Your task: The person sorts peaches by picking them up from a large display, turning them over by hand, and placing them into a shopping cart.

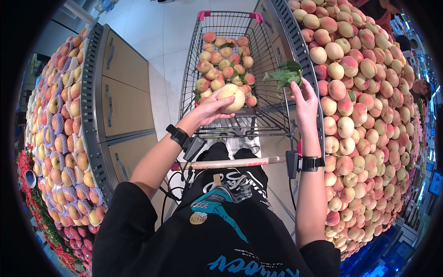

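Observation:
My left hand (216, 110) holds a large pale yellow peach (231, 98) over the near end of a wire shopping cart (273, 104). Several peaches (215, 57), some with green leaves among them, lie inside the cart. To the right, my right hand (304, 95) is raised over the cart's right edge, pinching a sprig of green leaves (286, 74) between thumb and fingers. The two hands are apart. Both wrists wear black straps with small devices.
A big heap of peaches (360, 110) fills the stand on the right. On the left stands a display of fruit in foam nets (62, 131) above wooden drawers (128, 100). The cart's handle (235, 162) crosses before my body. Another person's face shows at the far right.

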Demonstrator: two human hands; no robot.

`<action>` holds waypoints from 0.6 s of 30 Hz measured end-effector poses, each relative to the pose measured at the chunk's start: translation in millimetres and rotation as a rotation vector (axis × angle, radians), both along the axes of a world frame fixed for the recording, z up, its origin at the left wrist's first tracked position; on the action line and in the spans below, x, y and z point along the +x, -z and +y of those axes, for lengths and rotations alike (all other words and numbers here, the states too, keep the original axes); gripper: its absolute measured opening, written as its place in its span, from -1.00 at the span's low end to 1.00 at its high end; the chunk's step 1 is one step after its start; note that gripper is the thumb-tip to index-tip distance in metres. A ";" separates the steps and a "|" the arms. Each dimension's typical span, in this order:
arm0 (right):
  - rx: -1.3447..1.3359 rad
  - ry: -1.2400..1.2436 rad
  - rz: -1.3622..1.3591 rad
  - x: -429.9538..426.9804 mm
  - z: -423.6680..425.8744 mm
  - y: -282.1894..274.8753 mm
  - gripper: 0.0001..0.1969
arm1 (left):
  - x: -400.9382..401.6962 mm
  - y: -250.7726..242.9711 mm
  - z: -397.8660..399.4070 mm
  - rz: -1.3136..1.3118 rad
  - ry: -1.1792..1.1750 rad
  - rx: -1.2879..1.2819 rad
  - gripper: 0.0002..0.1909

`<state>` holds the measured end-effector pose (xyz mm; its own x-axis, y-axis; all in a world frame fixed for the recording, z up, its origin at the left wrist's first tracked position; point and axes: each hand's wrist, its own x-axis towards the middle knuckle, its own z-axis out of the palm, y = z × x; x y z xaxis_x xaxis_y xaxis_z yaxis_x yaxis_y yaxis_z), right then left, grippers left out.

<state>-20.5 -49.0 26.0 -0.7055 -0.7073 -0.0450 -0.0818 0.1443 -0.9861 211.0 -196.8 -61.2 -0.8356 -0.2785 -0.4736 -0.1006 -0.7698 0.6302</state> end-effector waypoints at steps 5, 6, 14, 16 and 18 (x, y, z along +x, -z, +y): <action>0.032 -0.025 -0.048 4.9 -1.4 -1.5 -0.59 | 8.7 -2.4 -1.3 -0.004 -0.016 0.011 -0.32; 0.033 -0.029 -0.048 5.0 -0.7 0.2 -0.59 | 10.3 -2.8 -1.0 0.000 -0.020 0.018 -0.31; 0.037 -0.088 -0.066 11.3 1.1 11.3 -0.62 | 11.9 -9.8 6.3 -0.013 -0.045 0.004 -0.29; 0.035 -0.096 -0.071 12.2 1.2 10.8 -0.61 | 11.7 -11.0 7.6 0.003 -0.044 -0.001 -0.29; 0.036 -0.105 -0.070 12.6 2.2 9.6 -0.60 | 10.7 -12.1 8.3 0.007 -0.033 0.011 -0.31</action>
<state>-7.9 -46.8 16.4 -0.6219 -0.7741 -0.1182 -0.0300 0.1744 -0.9842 221.6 -188.5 -49.1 -0.8294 -0.3006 -0.4709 -0.0709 -0.7794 0.6225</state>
